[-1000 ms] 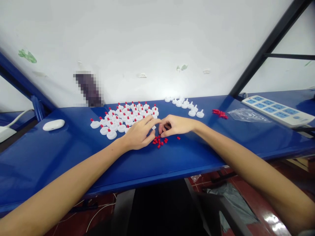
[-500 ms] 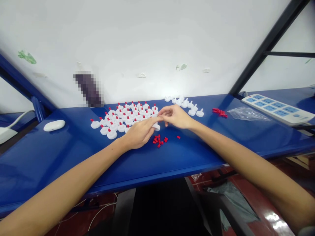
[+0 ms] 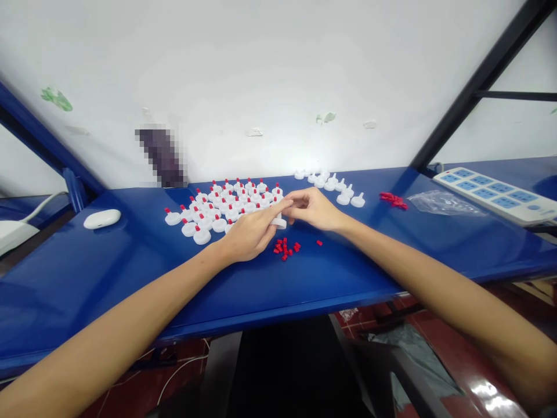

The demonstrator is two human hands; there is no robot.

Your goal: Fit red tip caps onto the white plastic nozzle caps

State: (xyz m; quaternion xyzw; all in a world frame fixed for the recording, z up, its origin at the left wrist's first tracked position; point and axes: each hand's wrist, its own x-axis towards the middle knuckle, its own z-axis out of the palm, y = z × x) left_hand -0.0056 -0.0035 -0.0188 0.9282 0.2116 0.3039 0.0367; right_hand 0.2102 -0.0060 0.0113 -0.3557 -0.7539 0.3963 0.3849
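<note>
My left hand (image 3: 250, 235) is closed on a white nozzle cap (image 3: 279, 223), a round plastic lid whose rim shows below the fingers. My right hand (image 3: 317, 210) meets it from the right, thumb and fingers pinched together at the top of the cap. Whatever sits in that pinch is hidden behind the fingers. Several small red tip covers (image 3: 285, 251) lie loose just below the hands, with a single red tip cover (image 3: 319, 242) apart to the right. Behind my left hand stand many white nozzle caps with red tips (image 3: 202, 235), grouped closely.
Bare-tipped white nozzle caps (image 3: 357, 201) stand at the back right. Beside them are a small heap of red tip covers (image 3: 394, 201), a clear plastic bag (image 3: 441, 203) and a power strip (image 3: 496, 194). A white earbud case (image 3: 102, 219) lies left on the blue table (image 3: 304, 284).
The view has shifted slightly, moving everything a little rightward in the picture. Both hands stay together at the white nozzle cap, with the right fingers slightly more curled.
</note>
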